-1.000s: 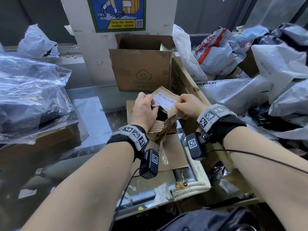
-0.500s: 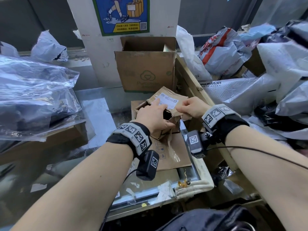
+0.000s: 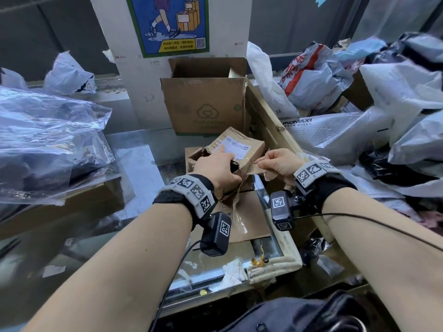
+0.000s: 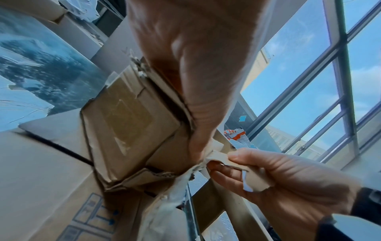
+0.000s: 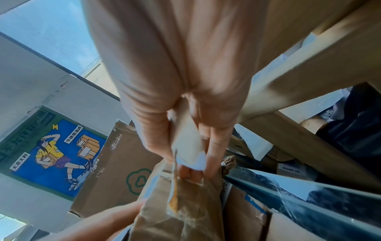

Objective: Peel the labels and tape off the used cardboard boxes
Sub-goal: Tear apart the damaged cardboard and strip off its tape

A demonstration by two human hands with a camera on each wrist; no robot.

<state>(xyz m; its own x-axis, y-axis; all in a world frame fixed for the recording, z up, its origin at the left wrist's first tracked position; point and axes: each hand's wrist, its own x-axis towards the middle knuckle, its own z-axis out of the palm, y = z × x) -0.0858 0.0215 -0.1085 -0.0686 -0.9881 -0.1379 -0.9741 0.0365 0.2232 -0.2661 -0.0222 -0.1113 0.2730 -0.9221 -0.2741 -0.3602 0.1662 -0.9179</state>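
Observation:
A small crumpled cardboard box (image 3: 255, 146) lies on a flattened carton, with a white shipping label (image 3: 237, 147) on its top face. My left hand (image 3: 215, 164) grips the box from the near side, index finger stretched onto the label and thumb at the torn front edge. My right hand (image 3: 275, 161) is just right of the box and pinches a brown strip of tape (image 3: 254, 167) that still joins the box's front corner. The left wrist view shows the box (image 4: 128, 124) and the pinched strip (image 4: 253, 181). In the right wrist view the strip (image 5: 187, 146) runs between thumb and fingers.
A taller open carton (image 3: 206, 104) stands right behind the box against a white pillar. The flattened carton (image 3: 249, 221) lies on a glass counter (image 3: 143, 164). Clear plastic bags (image 3: 48, 140) pile up on the left, grey mailer bags (image 3: 395, 104) beyond a wooden rail (image 3: 271, 130).
The box has come down from in front of me onto the flattened carton. My left hand shifted on top of it, and my right hand drew the strip out to the right.

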